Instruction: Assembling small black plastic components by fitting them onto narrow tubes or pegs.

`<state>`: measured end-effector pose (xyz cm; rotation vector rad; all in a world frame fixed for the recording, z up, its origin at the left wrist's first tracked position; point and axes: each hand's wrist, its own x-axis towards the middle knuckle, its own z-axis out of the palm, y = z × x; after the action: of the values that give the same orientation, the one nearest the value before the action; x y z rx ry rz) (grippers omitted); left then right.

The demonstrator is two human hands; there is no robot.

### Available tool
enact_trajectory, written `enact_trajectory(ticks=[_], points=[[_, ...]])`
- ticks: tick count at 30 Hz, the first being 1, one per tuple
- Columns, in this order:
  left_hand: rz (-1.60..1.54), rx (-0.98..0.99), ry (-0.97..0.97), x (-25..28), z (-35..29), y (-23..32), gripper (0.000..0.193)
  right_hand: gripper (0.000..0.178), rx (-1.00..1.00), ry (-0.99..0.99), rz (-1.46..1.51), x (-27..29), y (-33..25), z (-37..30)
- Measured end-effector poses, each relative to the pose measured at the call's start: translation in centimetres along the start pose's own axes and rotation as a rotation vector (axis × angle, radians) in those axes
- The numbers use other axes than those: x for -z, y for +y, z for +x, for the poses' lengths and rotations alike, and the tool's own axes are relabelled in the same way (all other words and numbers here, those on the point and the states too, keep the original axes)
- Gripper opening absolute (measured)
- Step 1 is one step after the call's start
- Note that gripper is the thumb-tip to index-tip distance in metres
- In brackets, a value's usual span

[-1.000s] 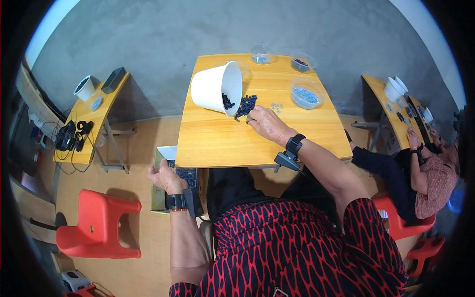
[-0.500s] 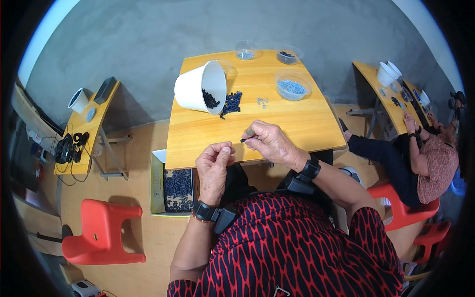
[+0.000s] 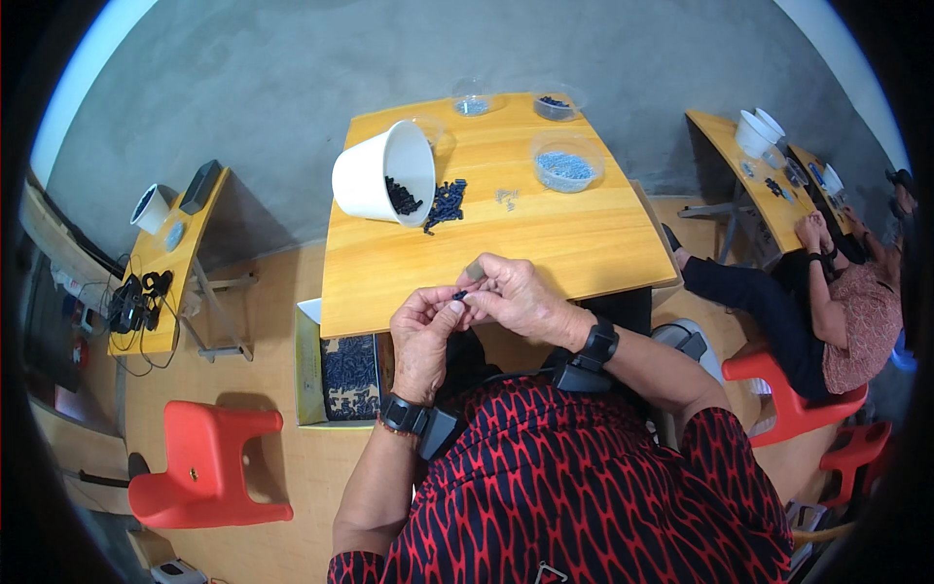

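Close in front of my body, at the near edge of the table, my two hands meet at their fingertips. A small black piece shows between them, too small to make out its kind. My left hand is closed, thumb and fingers pinching the piece. My right hand pinches at it from the other side. Beyond them a white bucket lies tipped on its side, with black pieces inside. More black pieces are heaped at its mouth. Right of that heap lie a few tiny pale pieces.
Clear tubs with light-blue bits and dark pieces stand farther back on the wooden table. A box of black parts sits on the floor. Red chairs stand around. At right, another person works at a table.
My right hand has moved left and slightly down, bringing the small black piece to my left fingers. The hands were apart; now their fingertips meet. The view has shifted slightly.
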<state>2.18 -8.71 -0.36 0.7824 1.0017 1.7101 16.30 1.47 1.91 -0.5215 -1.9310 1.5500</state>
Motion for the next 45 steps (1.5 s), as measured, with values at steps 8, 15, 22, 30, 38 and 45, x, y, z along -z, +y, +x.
enact_trajectory(ticks=[8,15,22,30,38,45], points=[[0.165,-0.088,0.217,0.2,-0.1,-0.5,0.010,0.010,0.058,-0.001,-0.380,2.0,0.1,0.6],[0.051,-0.071,0.228,0.5,0.1,0.0,0.012,0.014,0.084,0.382,-0.797,10.7,4.6,5.4],[0.139,-0.067,0.249,0.5,-0.1,-0.2,0.012,0.015,0.099,0.227,-0.913,10.7,5.3,6.8],[0.133,-0.066,0.219,1.0,0.1,-0.5,0.013,0.010,0.095,0.143,-0.989,10.6,3.9,4.8],[0.088,-0.023,0.141,0.7,-0.3,-0.4,0.012,0.013,0.046,0.187,-0.653,7.6,0.8,2.1],[0.069,-0.015,0.094,0.0,-0.5,0.5,0.010,0.015,0.019,-0.113,-0.134,2.3,-1.6,0.8]])
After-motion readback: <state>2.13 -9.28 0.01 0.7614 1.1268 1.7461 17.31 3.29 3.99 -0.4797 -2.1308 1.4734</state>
